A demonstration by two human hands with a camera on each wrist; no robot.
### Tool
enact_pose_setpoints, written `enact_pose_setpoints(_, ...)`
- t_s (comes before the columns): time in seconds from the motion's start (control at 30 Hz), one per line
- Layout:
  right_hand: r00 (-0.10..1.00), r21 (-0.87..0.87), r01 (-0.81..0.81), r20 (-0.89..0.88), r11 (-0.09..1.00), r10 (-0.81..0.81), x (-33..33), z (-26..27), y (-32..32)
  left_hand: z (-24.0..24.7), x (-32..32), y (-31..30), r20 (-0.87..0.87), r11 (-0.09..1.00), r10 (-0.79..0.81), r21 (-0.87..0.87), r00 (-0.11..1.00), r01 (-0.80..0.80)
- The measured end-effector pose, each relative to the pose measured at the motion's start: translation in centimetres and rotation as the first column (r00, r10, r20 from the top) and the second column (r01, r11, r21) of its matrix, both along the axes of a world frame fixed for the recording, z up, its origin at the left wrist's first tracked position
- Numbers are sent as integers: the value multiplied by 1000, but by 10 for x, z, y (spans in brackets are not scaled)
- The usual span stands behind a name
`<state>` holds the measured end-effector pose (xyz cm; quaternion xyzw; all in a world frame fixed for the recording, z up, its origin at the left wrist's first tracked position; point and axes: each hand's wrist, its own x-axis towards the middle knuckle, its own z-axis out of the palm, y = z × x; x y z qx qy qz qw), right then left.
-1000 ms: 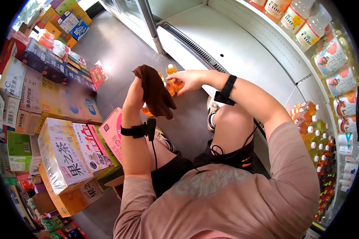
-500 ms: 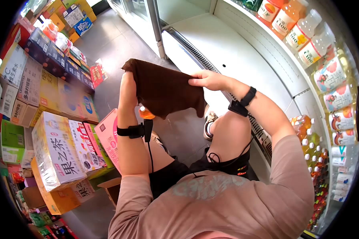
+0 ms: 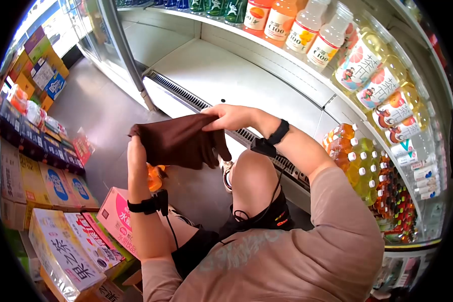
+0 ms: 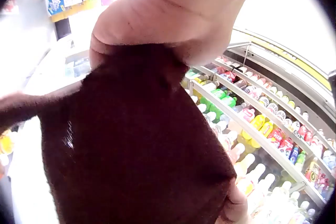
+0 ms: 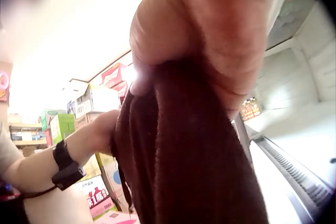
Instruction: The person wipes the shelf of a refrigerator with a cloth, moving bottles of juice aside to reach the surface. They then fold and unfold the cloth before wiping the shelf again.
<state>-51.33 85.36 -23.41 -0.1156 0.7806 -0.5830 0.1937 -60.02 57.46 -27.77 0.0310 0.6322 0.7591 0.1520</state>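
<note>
A dark brown cloth (image 3: 173, 143) hangs spread between my two hands above the floor, its lower edge in loose folds. My left hand (image 4: 163, 22) grips its left end, and the cloth covers most of the fingers. At the other end, my right hand (image 3: 232, 117) pinches the upper edge between thumb and fingers; in the right wrist view the cloth (image 5: 194, 145) drops in folds from that grip. Orange bottles (image 3: 155, 177) stand on the floor beside my left forearm, partly hidden by it.
In front is an open cooler with a white bottom shelf (image 3: 226, 75) and a vent grille (image 3: 178, 93) along its edge. Drink bottles (image 3: 292, 30) line the shelf above, with more at right (image 3: 355, 161). Stacked cartons (image 3: 60, 251) stand on the left.
My right hand came away from the orange bottles on the floor and took hold of the cloth's free side, spreading it out. The head view has since swung right, toward the cooler.
</note>
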Motion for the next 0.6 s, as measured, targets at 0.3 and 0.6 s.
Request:
enact_pose_setpoints(0.3,681,-592,569,-50,571,-731,53,-7,102,-15,3,36,14,827,-344,-469,939,310)
enact_pose_setpoints(0.6,686,509,714,-368,481,-628,65,-63,171,-19,11,24,-194,550,-375,-834,907,49)
